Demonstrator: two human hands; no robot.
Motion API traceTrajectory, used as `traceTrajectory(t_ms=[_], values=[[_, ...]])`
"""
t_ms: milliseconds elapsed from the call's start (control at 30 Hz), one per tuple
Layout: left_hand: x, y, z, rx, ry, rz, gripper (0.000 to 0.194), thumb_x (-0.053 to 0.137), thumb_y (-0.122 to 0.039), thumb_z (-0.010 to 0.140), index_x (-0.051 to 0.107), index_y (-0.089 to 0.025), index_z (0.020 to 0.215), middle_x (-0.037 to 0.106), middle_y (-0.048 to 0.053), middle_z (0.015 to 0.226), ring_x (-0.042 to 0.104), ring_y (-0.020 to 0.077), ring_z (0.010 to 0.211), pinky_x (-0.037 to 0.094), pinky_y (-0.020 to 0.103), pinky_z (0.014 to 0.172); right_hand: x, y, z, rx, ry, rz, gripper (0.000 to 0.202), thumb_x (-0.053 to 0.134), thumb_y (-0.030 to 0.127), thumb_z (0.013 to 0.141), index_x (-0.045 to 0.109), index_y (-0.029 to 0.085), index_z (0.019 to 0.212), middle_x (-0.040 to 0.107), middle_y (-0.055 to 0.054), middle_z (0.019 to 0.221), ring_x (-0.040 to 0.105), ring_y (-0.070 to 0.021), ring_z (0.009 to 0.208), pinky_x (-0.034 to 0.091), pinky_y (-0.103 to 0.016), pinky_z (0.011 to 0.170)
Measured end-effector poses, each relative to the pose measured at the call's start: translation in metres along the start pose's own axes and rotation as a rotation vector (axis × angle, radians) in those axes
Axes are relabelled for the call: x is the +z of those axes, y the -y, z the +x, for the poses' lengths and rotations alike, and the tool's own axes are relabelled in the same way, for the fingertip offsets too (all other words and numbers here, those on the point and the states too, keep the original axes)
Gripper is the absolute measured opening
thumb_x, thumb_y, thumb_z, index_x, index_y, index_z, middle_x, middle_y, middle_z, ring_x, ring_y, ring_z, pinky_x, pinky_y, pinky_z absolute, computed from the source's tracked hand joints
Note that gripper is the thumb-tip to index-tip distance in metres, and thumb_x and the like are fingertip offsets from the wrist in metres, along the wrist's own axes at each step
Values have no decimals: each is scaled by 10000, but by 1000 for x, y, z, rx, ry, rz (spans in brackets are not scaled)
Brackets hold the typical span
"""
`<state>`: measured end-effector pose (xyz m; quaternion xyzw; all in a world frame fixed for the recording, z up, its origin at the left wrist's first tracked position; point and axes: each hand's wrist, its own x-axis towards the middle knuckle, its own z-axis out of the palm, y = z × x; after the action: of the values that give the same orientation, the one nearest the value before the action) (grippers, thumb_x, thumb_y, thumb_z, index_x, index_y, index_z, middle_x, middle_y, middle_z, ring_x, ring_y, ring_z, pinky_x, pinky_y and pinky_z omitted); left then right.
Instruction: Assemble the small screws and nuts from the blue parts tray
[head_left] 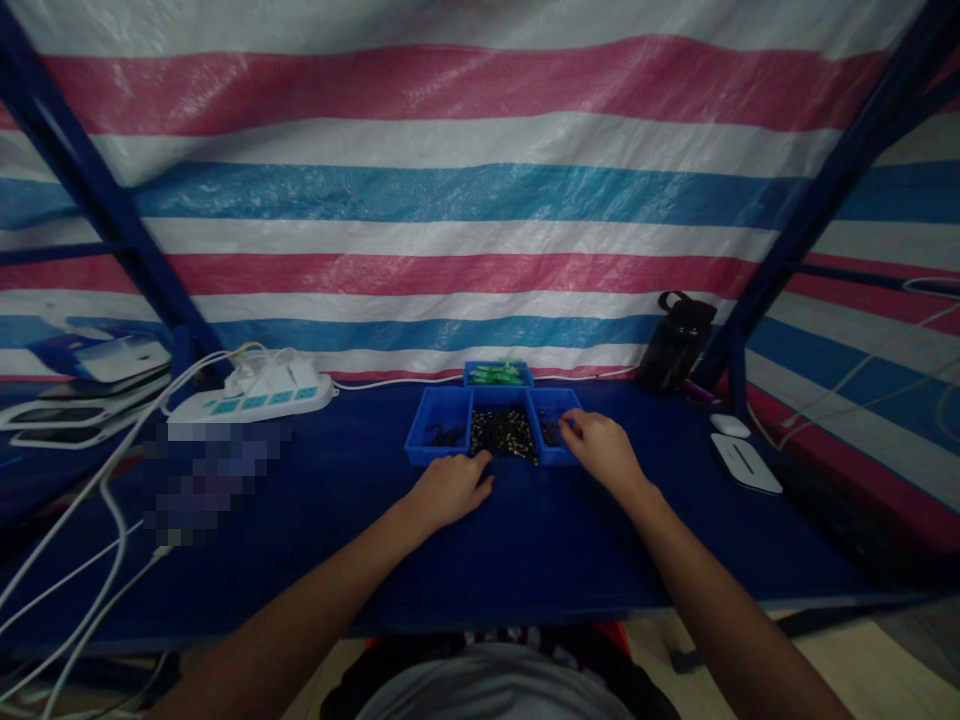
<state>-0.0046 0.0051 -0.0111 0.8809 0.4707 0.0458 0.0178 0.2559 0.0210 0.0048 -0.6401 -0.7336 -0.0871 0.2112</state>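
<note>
A middle blue bin (505, 396) is heaped with small dark and brassy parts (501, 432). At its front edge is my left hand (450, 490), palm down, thumb and index finger apart, with nothing visible between them. My right hand (602, 447) reaches over the outer side of the right blue bin (559, 455), its fingertips pinched together above the small dark pieces inside. Whatever sits in that pinch is too small to make out. On the other side, the left blue bin (420, 430) holds a few dark pieces (445, 436).
Behind the bins stands a small blue bin with green packets (496, 374). A power strip (255, 400) and white cables (112, 500) occupy the left. On the right are a black bottle (675, 345), a white device (745, 463) and a small white case (730, 426).
</note>
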Motion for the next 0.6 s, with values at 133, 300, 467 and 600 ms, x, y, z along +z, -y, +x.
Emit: traceTrajectory(t_ms=[133,300,467,600], values=[[-1,-1,0,-9,17,0,332,414,-379,935,506,-200,1198,691,108,881,677,297,828,507,373,695,3,0,1,-64,-60,165,225,465,309,909,646,190,972,656,-33,702,618,-186,701,411,-260,658],[-1,-3,0,-42,32,8,404,405,-388,941,449,-196,1293,689,117,940,673,287,872,506,364,737,2,22,-12,-296,-75,345,233,418,267,936,617,176,1016,673,-30,773,619,-145,665,424,-232,655],[5,-3,1,-53,16,1,476,401,-386,940,402,-166,1362,686,141,990,667,299,905,505,372,750,3,51,-27,-629,284,258,171,458,229,920,625,203,948,695,-22,820,641,-149,735,394,-222,649],[7,-3,2,-53,19,5,478,383,-386,946,412,-157,1364,689,143,978,671,304,889,505,375,737,7,55,-27,-629,434,242,142,489,222,904,617,193,958,696,-27,825,635,-148,726,373,-219,634]])
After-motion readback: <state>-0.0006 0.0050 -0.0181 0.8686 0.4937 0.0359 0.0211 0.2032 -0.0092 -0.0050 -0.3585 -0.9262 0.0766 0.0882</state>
